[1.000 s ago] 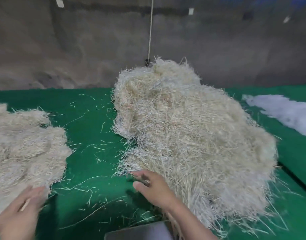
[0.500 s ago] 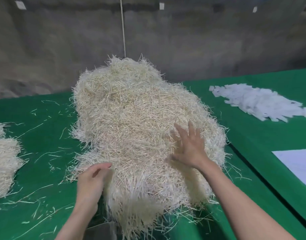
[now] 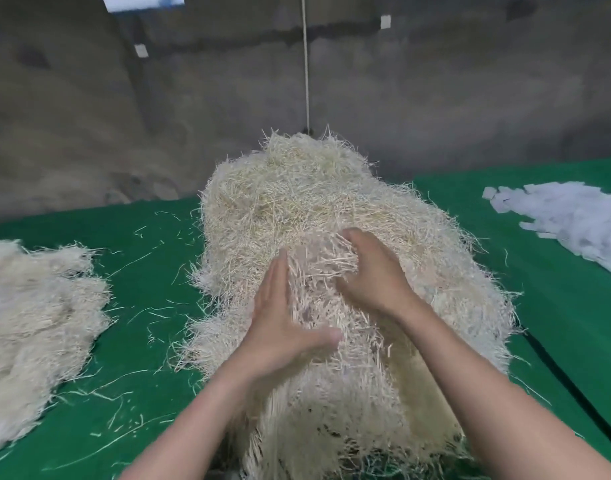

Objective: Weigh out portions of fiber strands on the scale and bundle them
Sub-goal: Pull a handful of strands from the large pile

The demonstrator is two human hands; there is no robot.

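The tall pale straw-coloured heap of fiber strands [image 3: 314, 202] is sitting on the green cloth-covered table [image 3: 141, 282]. The left hand [image 3: 283, 327] is pressing flat against its near face, fingers straight, while the right hand [image 3: 373, 275], at 2 o'clock from it, is curling its fingers round a clump of strands. A lower pale fiber heap [image 3: 37, 323] is lying at 9 o'clock, and a pile of white paper slips [image 3: 567, 223] at 3 o'clock.
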